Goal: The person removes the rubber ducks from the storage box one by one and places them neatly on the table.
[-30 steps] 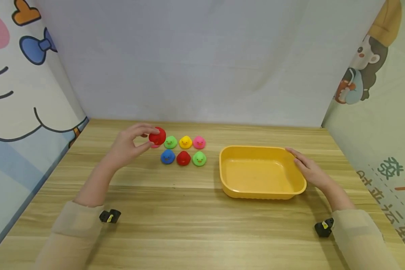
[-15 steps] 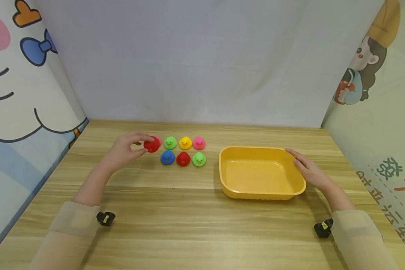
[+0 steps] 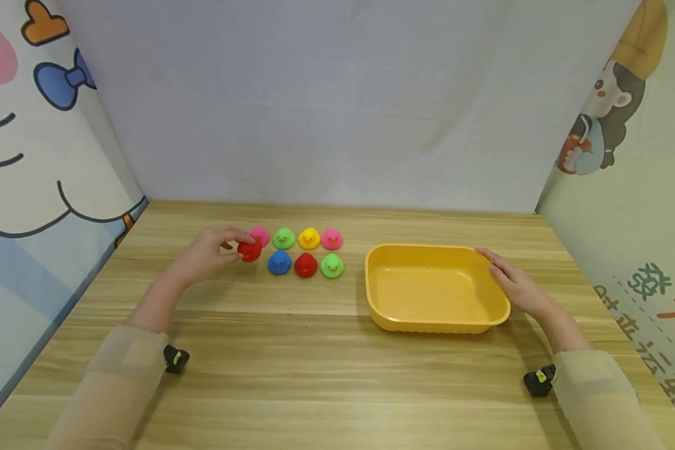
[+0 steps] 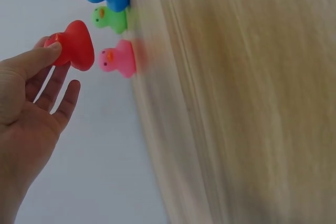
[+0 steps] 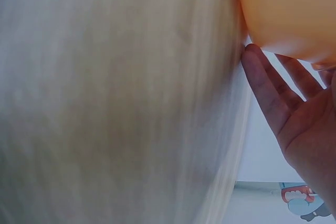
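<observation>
In the head view my left hand [image 3: 209,253] pinches a red rubber duck [image 3: 250,250] between thumb and fingers, at the left end of two short rows of ducks. The left wrist view shows this red duck [image 4: 76,45] held off the table by the head, its flat base turned toward the pink duck [image 4: 118,59]. My right hand [image 3: 514,284] rests against the right end of a yellow plastic tub [image 3: 439,326]. Its fingers [image 5: 265,90] lie fairly straight along the tub's outer wall in the right wrist view, with the thumb mostly out of frame.
The back row has pink [image 3: 260,235], green [image 3: 284,238], yellow [image 3: 309,238] and pink [image 3: 332,238] ducks. In front sit blue [image 3: 279,262], red [image 3: 305,265] and green [image 3: 332,265] ones. A pale curtain [image 3: 337,112] hangs behind the wooden table [image 3: 315,387].
My left hand has carried the red duck leftward and toward me, lower in the head view, uncovering the pink duck behind it. The right hand and tub have stayed put.
</observation>
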Demonstrator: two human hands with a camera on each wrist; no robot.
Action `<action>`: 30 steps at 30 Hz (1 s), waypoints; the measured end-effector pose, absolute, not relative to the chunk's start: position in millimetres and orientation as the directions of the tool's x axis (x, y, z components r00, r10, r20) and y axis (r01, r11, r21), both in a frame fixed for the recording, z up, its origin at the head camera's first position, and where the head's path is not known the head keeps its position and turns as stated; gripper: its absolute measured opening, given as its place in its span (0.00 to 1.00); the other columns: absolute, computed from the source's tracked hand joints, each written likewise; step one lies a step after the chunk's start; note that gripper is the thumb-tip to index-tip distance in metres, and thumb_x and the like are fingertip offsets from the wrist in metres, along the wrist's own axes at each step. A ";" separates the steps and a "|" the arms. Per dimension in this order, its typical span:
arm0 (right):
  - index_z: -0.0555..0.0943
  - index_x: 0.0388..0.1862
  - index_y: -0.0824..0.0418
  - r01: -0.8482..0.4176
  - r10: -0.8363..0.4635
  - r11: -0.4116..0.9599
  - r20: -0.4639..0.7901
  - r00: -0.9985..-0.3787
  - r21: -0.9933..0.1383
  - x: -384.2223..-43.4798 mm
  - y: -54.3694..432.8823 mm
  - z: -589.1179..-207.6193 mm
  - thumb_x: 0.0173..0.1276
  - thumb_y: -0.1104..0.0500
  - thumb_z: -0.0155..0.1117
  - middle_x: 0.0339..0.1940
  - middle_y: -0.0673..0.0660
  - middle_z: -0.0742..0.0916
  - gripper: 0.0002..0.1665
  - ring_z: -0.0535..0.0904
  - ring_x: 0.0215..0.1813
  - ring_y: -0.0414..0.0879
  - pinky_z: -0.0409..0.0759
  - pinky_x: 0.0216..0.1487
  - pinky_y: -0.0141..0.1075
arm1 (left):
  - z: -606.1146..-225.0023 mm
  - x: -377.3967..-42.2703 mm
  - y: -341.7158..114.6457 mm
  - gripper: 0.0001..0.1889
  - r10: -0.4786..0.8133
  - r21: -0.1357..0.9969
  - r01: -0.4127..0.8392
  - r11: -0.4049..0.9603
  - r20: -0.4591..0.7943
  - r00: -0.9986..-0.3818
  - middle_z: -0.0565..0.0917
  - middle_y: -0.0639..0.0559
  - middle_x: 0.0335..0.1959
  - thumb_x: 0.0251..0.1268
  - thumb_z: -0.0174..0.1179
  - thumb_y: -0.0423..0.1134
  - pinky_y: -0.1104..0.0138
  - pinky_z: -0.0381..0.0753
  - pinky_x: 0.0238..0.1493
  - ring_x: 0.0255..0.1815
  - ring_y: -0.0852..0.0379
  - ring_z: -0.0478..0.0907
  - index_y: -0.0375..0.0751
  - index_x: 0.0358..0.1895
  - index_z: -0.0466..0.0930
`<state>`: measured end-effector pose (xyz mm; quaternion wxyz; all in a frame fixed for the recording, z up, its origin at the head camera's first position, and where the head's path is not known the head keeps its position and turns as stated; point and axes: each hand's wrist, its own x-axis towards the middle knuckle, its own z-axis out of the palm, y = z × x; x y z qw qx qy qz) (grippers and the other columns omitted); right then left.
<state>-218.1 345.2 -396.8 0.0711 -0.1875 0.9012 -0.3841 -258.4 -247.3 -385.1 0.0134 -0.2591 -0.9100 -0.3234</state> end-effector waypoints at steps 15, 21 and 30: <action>0.52 0.75 0.61 -0.283 -0.391 0.642 0.013 -0.920 -0.713 -216.6 346.2 -397.9 0.79 0.57 0.37 0.74 0.70 0.56 0.29 0.50 0.72 0.70 0.54 0.70 0.25 | -401.9 -274.1 -240.9 0.16 0.522 0.579 0.459 0.674 0.067 -0.850 0.81 0.36 0.51 0.54 0.59 0.20 0.47 0.77 0.52 0.56 0.38 0.74 0.34 0.47 0.82; 0.52 0.75 0.62 -0.292 -0.398 0.642 0.017 -0.917 -0.709 -216.5 345.3 -398.9 0.79 0.56 0.37 0.74 0.70 0.56 0.29 0.50 0.72 0.69 0.51 0.63 0.14 | -407.2 -274.8 -240.1 0.16 0.524 0.574 0.454 0.681 0.051 -0.850 0.81 0.36 0.50 0.53 0.60 0.19 0.46 0.76 0.53 0.55 0.38 0.74 0.34 0.46 0.82; 0.53 0.75 0.62 -0.294 -0.402 0.647 0.013 -0.916 -0.703 -218.7 345.3 -400.5 0.79 0.56 0.37 0.74 0.70 0.57 0.29 0.49 0.72 0.69 0.52 0.68 0.21 | -403.2 -272.7 -239.6 0.18 0.501 0.589 0.416 0.693 0.021 -0.865 0.80 0.35 0.51 0.55 0.58 0.20 0.47 0.76 0.53 0.55 0.38 0.74 0.32 0.50 0.80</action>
